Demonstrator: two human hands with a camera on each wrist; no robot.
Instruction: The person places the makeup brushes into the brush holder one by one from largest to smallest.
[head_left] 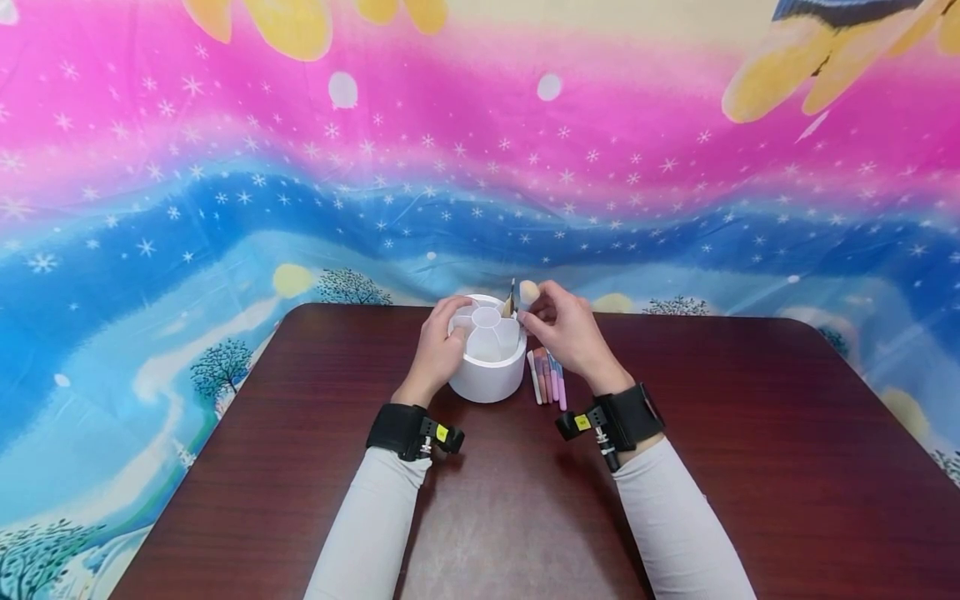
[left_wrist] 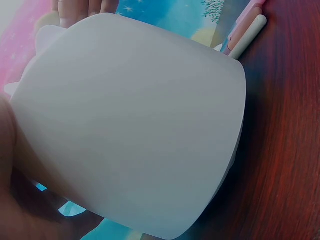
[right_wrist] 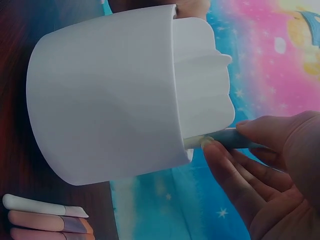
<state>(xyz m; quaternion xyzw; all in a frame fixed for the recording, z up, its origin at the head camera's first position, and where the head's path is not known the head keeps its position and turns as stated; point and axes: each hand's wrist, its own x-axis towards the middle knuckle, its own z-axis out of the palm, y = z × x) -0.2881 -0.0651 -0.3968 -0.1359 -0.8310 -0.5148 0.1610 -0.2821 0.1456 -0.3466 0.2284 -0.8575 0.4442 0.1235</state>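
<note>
A round white brush holder (head_left: 486, 382) with petal-shaped compartments stands on the table. My left hand (head_left: 439, 346) grips its left side, fingers over the rim; in the left wrist view the holder's plain wall (left_wrist: 135, 120) fills most of the picture. At the right side of the rim my right hand (head_left: 573, 333) pinches a makeup brush (head_left: 528, 292) with a pale, fluffy head held upward. The right wrist view shows this brush's pale handle end (right_wrist: 195, 141) inside the rim, beside the divider. Dark-tipped, tan bristles (head_left: 509, 303) stick up from a compartment beside it.
Several makeup brushes (head_left: 547, 379) with white, brown and pink handles lie side by side just right of the holder. The dark red wooden table (head_left: 750, 433) reaches back to a colourful printed cloth (head_left: 480, 167). Black camera straps sit on both wrists.
</note>
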